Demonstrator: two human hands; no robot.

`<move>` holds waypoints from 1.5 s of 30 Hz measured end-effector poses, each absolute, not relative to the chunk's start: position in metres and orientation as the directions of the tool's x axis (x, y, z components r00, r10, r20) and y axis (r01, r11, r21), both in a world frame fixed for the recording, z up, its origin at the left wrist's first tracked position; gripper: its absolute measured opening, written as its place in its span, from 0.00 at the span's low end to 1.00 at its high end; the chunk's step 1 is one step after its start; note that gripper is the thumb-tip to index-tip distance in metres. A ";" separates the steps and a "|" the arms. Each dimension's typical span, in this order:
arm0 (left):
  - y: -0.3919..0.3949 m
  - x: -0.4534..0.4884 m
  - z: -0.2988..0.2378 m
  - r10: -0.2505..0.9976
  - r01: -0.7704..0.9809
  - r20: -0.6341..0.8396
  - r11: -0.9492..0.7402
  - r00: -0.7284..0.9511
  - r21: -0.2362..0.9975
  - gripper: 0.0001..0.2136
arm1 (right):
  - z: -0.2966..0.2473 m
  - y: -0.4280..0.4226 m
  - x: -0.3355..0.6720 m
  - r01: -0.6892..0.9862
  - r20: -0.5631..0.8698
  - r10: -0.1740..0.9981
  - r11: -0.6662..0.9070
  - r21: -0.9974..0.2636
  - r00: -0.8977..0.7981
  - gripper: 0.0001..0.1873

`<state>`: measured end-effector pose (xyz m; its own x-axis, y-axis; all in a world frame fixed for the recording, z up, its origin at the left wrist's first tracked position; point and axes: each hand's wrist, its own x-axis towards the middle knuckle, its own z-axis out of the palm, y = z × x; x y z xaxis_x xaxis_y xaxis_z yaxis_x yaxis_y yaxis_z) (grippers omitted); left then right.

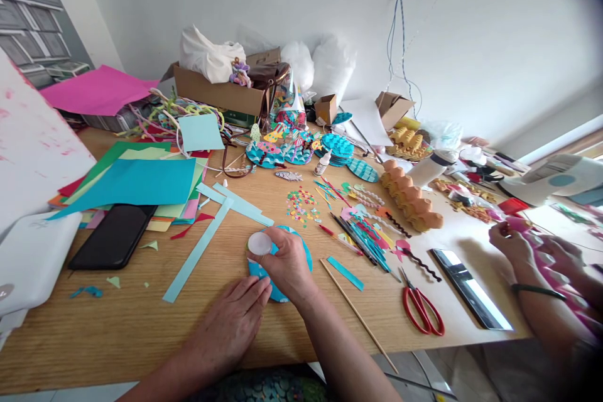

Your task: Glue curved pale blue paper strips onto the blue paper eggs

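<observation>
On a wooden table (141, 339), a blue disc (304, 252) lies directly in front of a person. The right hand (287, 265) pinches a white round-topped object (259, 244) between thumb and fingers, over the disc's left part. The left hand (230, 314) is laid flat, fingers straight and close together, fingertips at the disc's near edge. Pale blue paper strips (198, 255) lie left; a thin wooden stick (360, 316) and red-handled scissors (421, 309) lie right.

this is a craft workspace: coloured paper (136, 181) lies toward the left edge of the table (141, 339), scissors (421, 309) near the front edge.
</observation>
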<state>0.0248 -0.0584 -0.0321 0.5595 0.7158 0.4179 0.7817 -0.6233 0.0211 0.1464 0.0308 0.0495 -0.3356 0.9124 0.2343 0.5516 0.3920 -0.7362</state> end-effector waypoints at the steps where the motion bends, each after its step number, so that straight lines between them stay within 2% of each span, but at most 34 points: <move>1: -0.058 0.025 -0.033 0.713 0.779 0.420 -0.626 0.562 0.020 0.15 | 0.049 0.030 0.147 0.548 0.236 0.911 0.394 -0.738 -0.337 0.09; 8: -0.058 0.026 -0.032 0.690 0.780 0.457 -0.626 0.562 -0.015 0.13 | 0.050 0.022 0.154 0.485 0.234 0.894 0.410 -0.772 -0.382 0.05; 15: -0.057 0.025 -0.029 0.685 0.777 0.460 -0.629 0.565 -0.018 0.14 | 0.056 0.025 0.155 0.595 0.158 0.898 0.394 -0.700 -0.410 0.05; 18: -0.058 0.026 -0.029 0.699 0.781 0.441 -0.624 0.563 -0.007 0.14 | 0.061 0.025 0.156 0.631 0.094 0.904 0.362 -0.686 -0.417 0.11; 21: -0.059 0.026 -0.028 0.709 0.788 0.430 -0.615 0.559 -0.009 0.15 | 0.066 0.027 0.160 0.573 0.076 0.884 0.363 -0.735 -0.462 0.20; 23: -0.060 0.026 -0.028 0.716 0.786 0.410 -0.618 0.565 -0.005 0.16 | 0.068 0.030 0.162 0.513 0.078 0.855 0.378 -0.771 -0.513 0.17; 27: -0.059 0.026 -0.029 0.724 0.780 0.381 -0.626 0.575 0.013 0.16 | 0.067 0.035 0.166 0.481 0.083 0.839 0.386 -0.787 -0.538 0.03; 33: -0.059 0.026 -0.027 0.728 0.783 0.382 -0.622 0.569 0.019 0.15 | 0.062 0.036 0.168 0.483 0.099 0.868 0.361 -0.798 -0.487 0.07; 38: -0.059 0.026 -0.027 0.731 0.781 0.372 -0.624 0.572 0.024 0.16 | 0.064 0.034 0.166 0.572 0.062 0.894 0.336 -0.748 -0.443 0.08; 45: -0.060 0.026 -0.029 0.738 0.784 0.378 -0.618 0.558 0.050 0.16 | 0.068 0.031 0.162 0.600 0.073 0.912 0.324 -0.732 -0.403 0.05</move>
